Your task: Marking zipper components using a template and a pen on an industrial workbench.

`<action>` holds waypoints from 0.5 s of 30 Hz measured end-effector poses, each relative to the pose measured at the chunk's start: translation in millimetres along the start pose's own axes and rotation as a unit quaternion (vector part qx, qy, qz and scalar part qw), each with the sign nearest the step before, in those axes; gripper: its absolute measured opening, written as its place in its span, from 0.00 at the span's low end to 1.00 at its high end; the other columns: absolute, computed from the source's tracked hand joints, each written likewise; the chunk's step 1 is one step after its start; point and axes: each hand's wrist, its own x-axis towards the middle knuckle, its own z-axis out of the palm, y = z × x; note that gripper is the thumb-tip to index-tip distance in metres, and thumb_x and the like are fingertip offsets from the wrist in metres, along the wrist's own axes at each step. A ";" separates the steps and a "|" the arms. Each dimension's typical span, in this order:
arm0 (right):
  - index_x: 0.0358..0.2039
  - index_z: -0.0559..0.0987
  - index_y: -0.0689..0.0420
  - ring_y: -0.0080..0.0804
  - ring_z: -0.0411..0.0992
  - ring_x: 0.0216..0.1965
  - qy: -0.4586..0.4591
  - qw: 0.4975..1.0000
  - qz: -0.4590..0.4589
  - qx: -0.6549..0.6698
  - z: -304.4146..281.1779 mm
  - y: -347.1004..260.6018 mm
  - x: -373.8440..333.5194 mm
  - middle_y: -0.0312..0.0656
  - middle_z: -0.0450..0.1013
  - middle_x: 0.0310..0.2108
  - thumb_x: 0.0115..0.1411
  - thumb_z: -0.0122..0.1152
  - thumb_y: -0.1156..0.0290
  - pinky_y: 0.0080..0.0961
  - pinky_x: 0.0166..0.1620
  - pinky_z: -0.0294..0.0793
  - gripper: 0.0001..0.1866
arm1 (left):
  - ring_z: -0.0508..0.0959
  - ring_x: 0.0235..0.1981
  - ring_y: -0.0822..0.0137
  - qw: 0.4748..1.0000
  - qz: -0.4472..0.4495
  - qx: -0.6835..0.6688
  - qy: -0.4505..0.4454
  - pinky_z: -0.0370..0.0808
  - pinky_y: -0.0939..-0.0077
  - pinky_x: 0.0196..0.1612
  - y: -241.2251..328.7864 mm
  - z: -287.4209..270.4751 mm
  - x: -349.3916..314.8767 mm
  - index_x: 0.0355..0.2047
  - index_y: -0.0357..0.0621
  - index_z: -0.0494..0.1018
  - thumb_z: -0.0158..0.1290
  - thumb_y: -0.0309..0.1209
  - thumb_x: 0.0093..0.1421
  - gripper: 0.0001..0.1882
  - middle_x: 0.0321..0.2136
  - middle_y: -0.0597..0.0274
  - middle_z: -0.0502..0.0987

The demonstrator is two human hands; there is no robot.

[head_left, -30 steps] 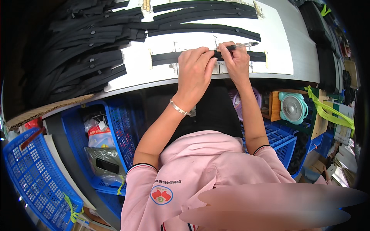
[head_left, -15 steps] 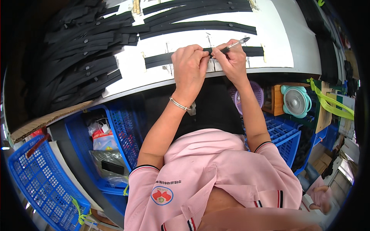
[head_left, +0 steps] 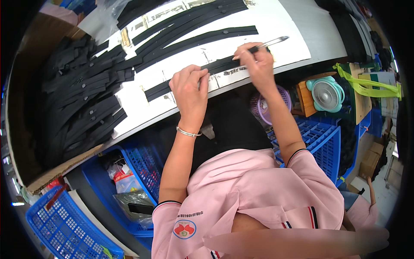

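Observation:
A black fabric strip (head_left: 222, 65) lies along the near part of a white marked board (head_left: 284, 43). My left hand (head_left: 189, 91) is closed over it near its middle, thumb and forefinger pinched at the strip. A clear pen with a dark grip (head_left: 271, 42) is held in my right hand (head_left: 258, 67), pointing up to the right. That hand is slightly blurred over the strip's right part, its fingers curled. Beyond them, more black strips with small round buttons (head_left: 196, 38) lie across the board.
Many black strips (head_left: 77, 82) are heaped at left beside a cardboard box (head_left: 30, 43). Below the table edge stand blue crates (head_left: 140, 162), a blue basket (head_left: 69, 224), a purple basket (head_left: 284, 103) and a small turquoise fan (head_left: 326, 95). Another person (head_left: 362, 211) is at lower right.
My right hand has moved right along the strip with the pen, away from my left hand. The left stays at the strip. The whole view has turned, showing more of the left side.

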 end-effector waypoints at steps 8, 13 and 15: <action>0.33 0.84 0.62 0.13 0.67 0.24 0.011 0.996 0.078 0.036 -45.9 42.5 7.8 0.33 0.77 0.24 0.68 0.60 0.68 0.15 0.27 0.65 0.11 | 0.76 0.44 0.62 0.999 -0.020 0.018 -0.021 0.67 0.67 0.52 5.4 -1.3 0.6 0.35 0.46 0.83 0.65 0.28 0.57 0.05 0.41 0.65 0.81; 0.35 0.83 0.61 0.13 0.66 0.26 0.008 0.994 0.093 0.057 -41.1 48.4 5.1 0.32 0.75 0.26 0.70 0.58 0.69 0.14 0.29 0.63 0.11 | 0.77 0.46 0.61 1.000 -0.001 0.022 -0.014 0.68 0.67 0.53 18.3 12.4 6.6 0.38 0.47 0.83 0.64 0.27 0.57 0.08 0.42 0.65 0.81; 0.35 0.83 0.62 0.13 0.66 0.26 0.007 0.993 0.101 0.062 -41.4 47.5 5.1 0.32 0.76 0.25 0.70 0.59 0.69 0.14 0.28 0.63 0.11 | 0.77 0.47 0.60 0.999 0.032 -0.019 -0.013 0.69 0.66 0.52 35.3 25.7 15.5 0.39 0.46 0.84 0.65 0.27 0.57 0.09 0.42 0.64 0.81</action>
